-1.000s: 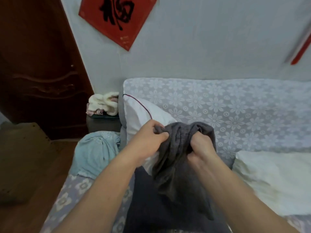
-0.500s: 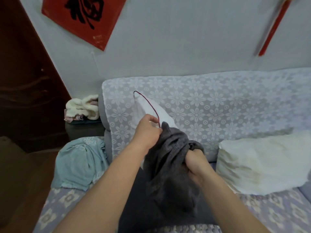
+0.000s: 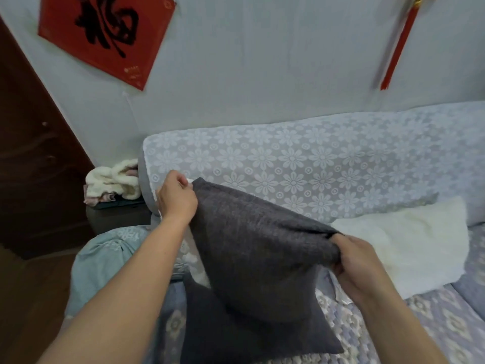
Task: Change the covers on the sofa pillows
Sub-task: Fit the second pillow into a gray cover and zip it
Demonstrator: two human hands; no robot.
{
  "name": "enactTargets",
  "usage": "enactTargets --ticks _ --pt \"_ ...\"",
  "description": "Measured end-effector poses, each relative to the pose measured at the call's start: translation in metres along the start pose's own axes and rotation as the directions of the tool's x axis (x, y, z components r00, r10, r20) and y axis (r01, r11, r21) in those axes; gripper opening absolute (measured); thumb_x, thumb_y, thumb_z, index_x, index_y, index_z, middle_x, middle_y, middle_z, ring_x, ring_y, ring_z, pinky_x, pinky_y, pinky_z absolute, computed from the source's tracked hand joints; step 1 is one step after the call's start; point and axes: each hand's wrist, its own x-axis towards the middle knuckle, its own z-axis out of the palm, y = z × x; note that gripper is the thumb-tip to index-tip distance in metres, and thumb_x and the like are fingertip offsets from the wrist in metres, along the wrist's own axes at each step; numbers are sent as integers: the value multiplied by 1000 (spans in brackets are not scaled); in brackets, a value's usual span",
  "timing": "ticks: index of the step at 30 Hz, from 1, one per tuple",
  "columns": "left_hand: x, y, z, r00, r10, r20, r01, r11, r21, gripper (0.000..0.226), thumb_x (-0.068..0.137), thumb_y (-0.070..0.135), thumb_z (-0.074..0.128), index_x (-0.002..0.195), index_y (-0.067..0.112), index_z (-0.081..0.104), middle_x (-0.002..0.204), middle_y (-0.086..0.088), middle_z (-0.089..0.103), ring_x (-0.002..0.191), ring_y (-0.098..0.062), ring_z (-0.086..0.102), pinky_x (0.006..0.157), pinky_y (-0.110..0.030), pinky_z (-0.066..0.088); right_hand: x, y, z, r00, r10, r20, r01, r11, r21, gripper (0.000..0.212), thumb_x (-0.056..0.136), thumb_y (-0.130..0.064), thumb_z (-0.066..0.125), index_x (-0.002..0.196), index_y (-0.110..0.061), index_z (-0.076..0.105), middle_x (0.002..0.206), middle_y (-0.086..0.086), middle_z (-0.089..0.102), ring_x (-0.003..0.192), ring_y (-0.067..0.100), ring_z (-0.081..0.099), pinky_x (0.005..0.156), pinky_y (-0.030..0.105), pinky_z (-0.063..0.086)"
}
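Note:
A dark grey pillow cover [image 3: 252,248] is stretched over a pillow that I hold above the sofa seat. My left hand [image 3: 176,197] pinches its upper left corner, where a sliver of white pillow shows. My right hand [image 3: 353,254] grips its right corner. A second dark grey pillow [image 3: 236,334] lies on the seat beneath it. A bare white pillow [image 3: 409,245] leans against the sofa back at the right.
The sofa [image 3: 301,164] has a pale floral cover. A light blue cloth [image 3: 105,261] is draped over its left arm. Cream fabric [image 3: 115,179] lies on a small dark side table. A dark wooden door [image 3: 34,166] stands at the left.
The bunched grey cover has been pulled out wide over the white pillow, which is now almost hidden. My hands moved apart to opposite corners. The view shifted right.

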Motion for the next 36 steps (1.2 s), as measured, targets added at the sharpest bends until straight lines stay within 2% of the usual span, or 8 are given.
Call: enactTargets --ticks 5,9,12,17,24,27,30,36 --pt "-35 -2 0 961 2 277 117 904 -412 24 92 2 66 79 19 54 79 1 55 75 -15 52 68 -28 42 48 -11 -28 965 95 -245 -93 995 22 9 92 -7 57 85 -8 62 75 8 59 64 17 56 45 22 48" --pt "-67 -5 6 894 -63 443 305 810 -501 21 88 -3 70 83 15 61 81 -3 58 75 -15 55 68 -25 45 49 -18 -26 849 -419 -324 20 637 -771 22 84 -15 57 104 -8 62 111 21 56 99 38 55 86 42 47" --pt "-76 7 8 869 -61 491 361 757 -545 18 88 -2 71 85 14 64 87 -7 62 86 -19 60 88 -37 51 8 -22 19 673 -734 92 416 274 -867 31 87 -8 59 117 -8 60 122 14 55 116 32 46 100 33 30" --pt "-98 21 8 834 22 552 317 799 -511 19 91 1 65 84 18 69 92 -18 70 88 -28 66 93 -47 54 -25 31 81 679 -483 553 560 -147 -816 38 85 -39 62 113 -13 63 117 8 54 113 30 49 105 46 39" --pt "-116 0 6 933 68 352 148 823 -549 40 91 11 69 120 36 56 129 12 53 117 -5 57 94 -27 52 -31 55 87 763 -477 437 371 -230 -900 75 85 -66 50 135 -10 55 140 10 50 137 33 38 123 57 8" --pt "-109 -24 18 812 93 577 247 840 -483 48 92 39 67 137 48 50 147 15 44 134 -4 44 111 -35 41 -33 59 82 767 -465 443 367 -248 -896 75 80 -55 62 138 -10 51 143 11 49 139 35 36 121 60 13" --pt "-124 -45 37 634 125 763 209 923 -324 34 95 54 52 127 47 59 127 15 67 121 -5 60 110 -46 45 -34 65 75 779 -471 413 348 -224 -910 76 76 -46 63 140 -9 49 145 12 47 140 35 35 120 60 15" --pt "-142 7 23 790 373 487 -182 901 -394 30 101 47 45 115 29 65 95 9 72 91 -8 67 84 -46 54 -27 33 52 645 -648 406 527 -8 -850 63 80 -41 63 133 -7 55 137 6 54 136 28 43 120 55 22"
